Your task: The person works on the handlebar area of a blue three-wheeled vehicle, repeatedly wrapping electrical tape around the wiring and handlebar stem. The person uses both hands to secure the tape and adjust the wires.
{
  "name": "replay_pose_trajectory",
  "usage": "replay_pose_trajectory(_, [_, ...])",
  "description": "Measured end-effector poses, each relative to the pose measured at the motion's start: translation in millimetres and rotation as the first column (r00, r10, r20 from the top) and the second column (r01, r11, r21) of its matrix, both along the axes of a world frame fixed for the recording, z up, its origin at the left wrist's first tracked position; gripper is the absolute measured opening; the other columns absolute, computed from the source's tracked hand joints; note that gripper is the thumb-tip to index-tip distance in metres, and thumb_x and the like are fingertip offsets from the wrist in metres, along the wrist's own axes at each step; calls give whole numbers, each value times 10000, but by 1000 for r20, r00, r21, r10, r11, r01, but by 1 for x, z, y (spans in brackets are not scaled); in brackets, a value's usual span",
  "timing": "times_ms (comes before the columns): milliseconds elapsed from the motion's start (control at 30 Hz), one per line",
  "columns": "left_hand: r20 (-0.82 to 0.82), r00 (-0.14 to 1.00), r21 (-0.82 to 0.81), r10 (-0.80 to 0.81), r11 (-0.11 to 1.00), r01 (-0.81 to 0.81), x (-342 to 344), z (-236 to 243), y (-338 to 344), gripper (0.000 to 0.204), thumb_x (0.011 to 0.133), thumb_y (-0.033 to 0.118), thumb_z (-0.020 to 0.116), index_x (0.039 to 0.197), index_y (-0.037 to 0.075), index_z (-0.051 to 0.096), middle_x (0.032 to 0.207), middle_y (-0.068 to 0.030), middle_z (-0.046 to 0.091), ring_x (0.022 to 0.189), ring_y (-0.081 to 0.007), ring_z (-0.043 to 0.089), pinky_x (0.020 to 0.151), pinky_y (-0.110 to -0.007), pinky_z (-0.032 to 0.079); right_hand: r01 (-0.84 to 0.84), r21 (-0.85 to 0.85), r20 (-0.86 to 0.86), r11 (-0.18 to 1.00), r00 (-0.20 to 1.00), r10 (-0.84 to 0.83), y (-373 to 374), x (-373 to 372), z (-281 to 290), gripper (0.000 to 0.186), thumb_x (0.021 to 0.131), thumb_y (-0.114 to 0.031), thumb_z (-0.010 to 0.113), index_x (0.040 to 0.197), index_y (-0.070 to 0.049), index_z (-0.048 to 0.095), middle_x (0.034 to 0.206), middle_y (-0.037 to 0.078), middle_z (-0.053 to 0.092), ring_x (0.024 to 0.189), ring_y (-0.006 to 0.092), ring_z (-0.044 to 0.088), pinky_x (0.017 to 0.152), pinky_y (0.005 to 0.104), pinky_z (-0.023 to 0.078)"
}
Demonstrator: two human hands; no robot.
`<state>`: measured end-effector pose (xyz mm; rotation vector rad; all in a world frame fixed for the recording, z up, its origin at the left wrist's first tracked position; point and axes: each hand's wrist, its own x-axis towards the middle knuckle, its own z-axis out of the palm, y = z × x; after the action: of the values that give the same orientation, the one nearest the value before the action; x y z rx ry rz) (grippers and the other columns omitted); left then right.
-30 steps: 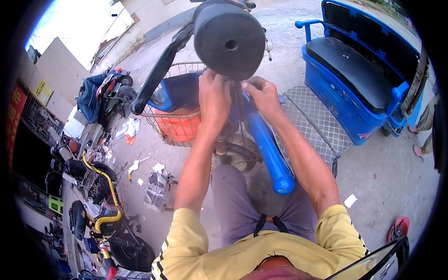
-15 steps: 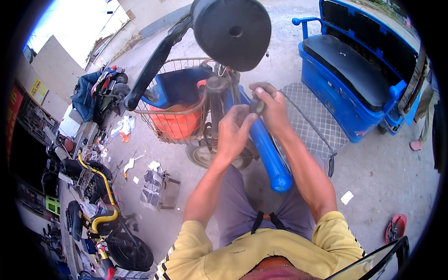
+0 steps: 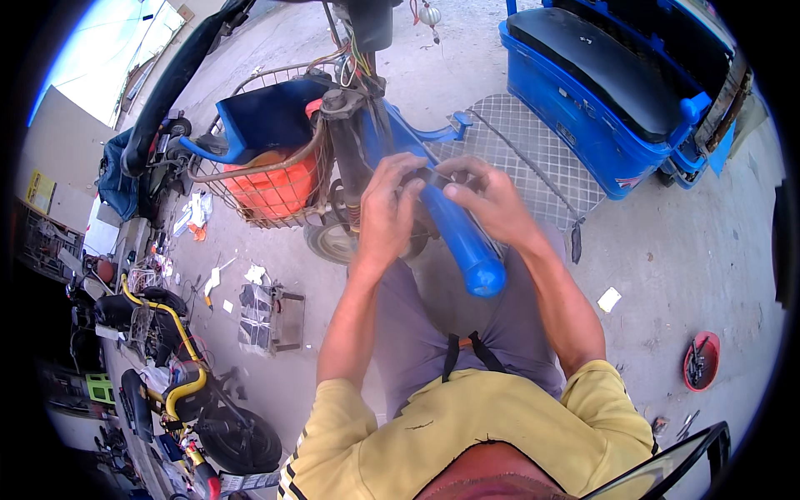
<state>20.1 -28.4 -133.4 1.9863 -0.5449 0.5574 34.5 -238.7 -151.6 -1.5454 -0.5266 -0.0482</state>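
Observation:
A blue tricycle stands in front of me, its blue frame tube (image 3: 458,237) slanting down toward my lap. My left hand (image 3: 385,212) and my right hand (image 3: 487,196) meet at the upper part of that tube, fingers pinched around a small dark strap-like piece (image 3: 432,177) on it. What the piece is, I cannot make out. Just left of my hands rises the dark steering column (image 3: 346,142) with loose wires at its top.
A wire basket (image 3: 258,187) holding an orange thing hangs on the front. The front wheel (image 3: 333,242) is below it. A metal checker-plate footboard (image 3: 533,150) and a blue cargo box with black seat (image 3: 617,92) lie right. Scattered parts, a yellow-framed scooter (image 3: 167,333) and a red bowl (image 3: 702,360) sit on the concrete.
My view has tipped down and the black round seat has left the top of the picture. Both hands came down from under it to the blue frame tube.

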Motion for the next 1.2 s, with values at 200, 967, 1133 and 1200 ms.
replay_pose_trajectory(200, [-155, 977, -312, -147, 946, 93, -10, -16, -12, 425, 992, 15, 737, 1407, 5, 642, 1358, -146, 692, 1276, -248, 671, 1001, -377, 582, 102, 40, -105, 994, 990, -97, -3, -17, -12, 318, 925, -83, 817, 1238, -64, 766, 1075, 40, 688, 929, 132, 596, 841, 321, 517])
replay_pose_trajectory(967, [-640, 629, -632, -441, 768, -104, -15, -32, 1, 382, 1113, 300, 656, 1272, -36, 566, 1055, -169, 714, 868, -237, 760, 778, -360, 637, 104, -214, 25, 971, 995, -101, -6, -44, -26, 437, 909, -154, 852, 1327, -72, 759, 1104, 104, 771, 796, 184, 671, 763, 362, 570])
replay_pose_trajectory(1133, [-573, 730, -570, -373, 821, -28, -18, -32, -2, 402, 1125, 337, 636, 1298, -21, 583, 1119, -152, 717, 966, -221, 750, 824, -371, 635, 106, -206, 34, 973, 994, -101, -3, -45, -15, 402, 916, -158, 850, 1300, -76, 764, 1121, 93, 776, 830, 189, 680, 749, 359, 563])
replay_pose_trajectory(1200, [-537, 800, -429, -268, 903, 15, -24, -21, -5, 431, 1127, 360, 629, 1315, -25, 581, 1138, -144, 714, 1001, -214, 744, 829, -381, 635, 104, -178, 36, 978, 994, -99, -1, -43, -13, 392, 920, -164, 851, 1290, -70, 763, 1136, 87, 775, 848, 190, 683, 742, 354, 560])
